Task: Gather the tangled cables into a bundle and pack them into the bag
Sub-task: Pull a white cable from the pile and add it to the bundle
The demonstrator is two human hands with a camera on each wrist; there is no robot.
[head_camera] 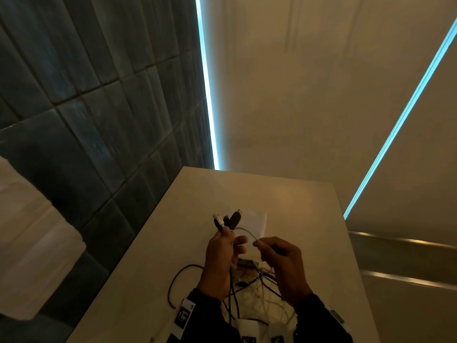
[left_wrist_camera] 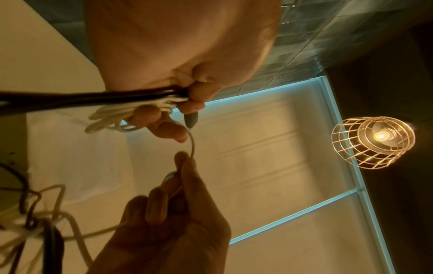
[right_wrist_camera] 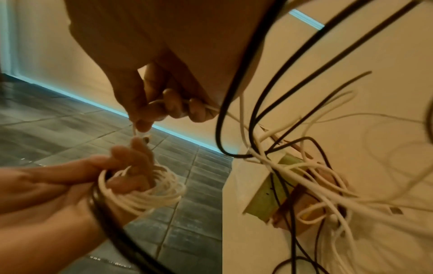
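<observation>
My left hand (head_camera: 226, 243) is raised over the white table (head_camera: 296, 201) and grips a bundle of black and white cables (head_camera: 223, 222), their plug ends sticking up above the fist. In the right wrist view this bundle is a white coil (right_wrist_camera: 145, 191) with a black cable (right_wrist_camera: 105, 213) around the fingers. My right hand (head_camera: 262, 245) pinches one thin white cable (head_camera: 247, 232) that arcs across to the left hand; the same thin cable (left_wrist_camera: 192, 144) shows in the left wrist view. The loose tangle (head_camera: 257, 288) lies on the table under both hands. A white flat bag (head_camera: 256, 219) lies just beyond them.
A green and brown packet (right_wrist_camera: 279, 187) lies under the tangle (right_wrist_camera: 304, 176). One black cable loop (head_camera: 178, 280) reaches toward the table's left edge, with dark tiled floor (head_camera: 86, 144) below it. A wire-cage lamp (left_wrist_camera: 372, 142) hangs overhead.
</observation>
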